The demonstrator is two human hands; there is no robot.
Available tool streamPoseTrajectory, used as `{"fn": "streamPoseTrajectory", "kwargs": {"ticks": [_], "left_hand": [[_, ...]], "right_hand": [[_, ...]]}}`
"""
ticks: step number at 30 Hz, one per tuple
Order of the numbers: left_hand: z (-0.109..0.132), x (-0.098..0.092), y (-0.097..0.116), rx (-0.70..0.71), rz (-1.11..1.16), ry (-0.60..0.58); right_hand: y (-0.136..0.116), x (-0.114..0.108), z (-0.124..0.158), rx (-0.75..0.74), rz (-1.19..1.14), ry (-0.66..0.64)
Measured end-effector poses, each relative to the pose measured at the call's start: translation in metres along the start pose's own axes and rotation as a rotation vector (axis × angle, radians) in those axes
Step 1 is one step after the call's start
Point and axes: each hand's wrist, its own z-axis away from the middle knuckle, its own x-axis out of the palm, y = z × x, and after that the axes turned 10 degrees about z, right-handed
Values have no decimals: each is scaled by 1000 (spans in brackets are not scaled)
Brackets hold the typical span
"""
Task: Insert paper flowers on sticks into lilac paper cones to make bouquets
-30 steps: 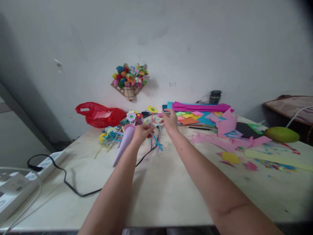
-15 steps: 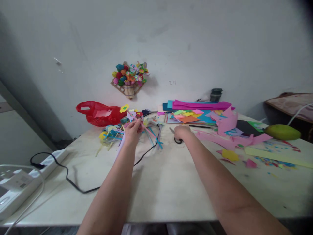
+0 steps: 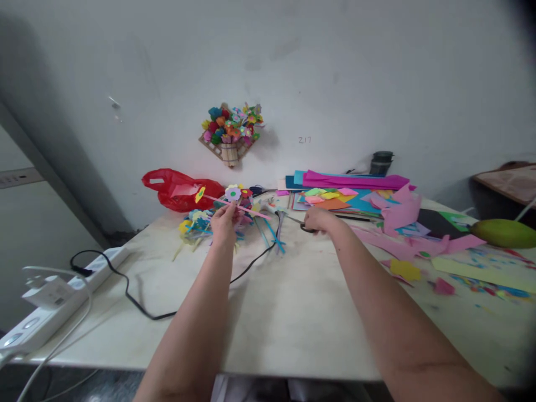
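Note:
My left hand (image 3: 224,224) is closed on a paper flower, whose yellow head (image 3: 200,194) points left while its pink strip stem (image 3: 255,211) sticks out to the right. A lilac paper flower (image 3: 233,193) and a red one show just above my fingertips; whether they are also held I cannot tell. In my right hand (image 3: 319,219) are scissors (image 3: 309,228) with black handles, their blades pointing left towards the pink stem and apart from it. Behind and below my left hand lies a heap of paper flowers (image 3: 196,222), with blue strips (image 3: 274,234) beside it.
A red plastic bag (image 3: 167,190) lies behind the flowers. Coloured sheets (image 3: 355,180), pink scraps (image 3: 402,215), a yellow flower shape (image 3: 405,270) and a green fruit (image 3: 502,232) occupy the right. A black cable (image 3: 138,312) runs from a power strip (image 3: 104,262). A flower basket (image 3: 229,153) hangs on the wall.
The yellow flower has swung left and down, so its pink stem now lies nearly crosswise. My right hand has lifted the scissors, turning the blades towards the stem. The view has shifted left.

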Motion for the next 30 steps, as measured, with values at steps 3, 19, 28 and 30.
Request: {"fn": "streamPoseTrajectory", "kwargs": {"ticks": [3,19,28,30], "left_hand": [[0,0,5,25,44,78],[1,2,9,100,126,130],[5,9,0,25,134,38],[5,9,-2,21,127,15]], "right_hand": [[0,-4,7,-53,-318,-102],[-9,11,8,-511,-637,-325],[-38,17,11,-558,-701,-214],[-41,18,11,-557,-710,-208]]}}
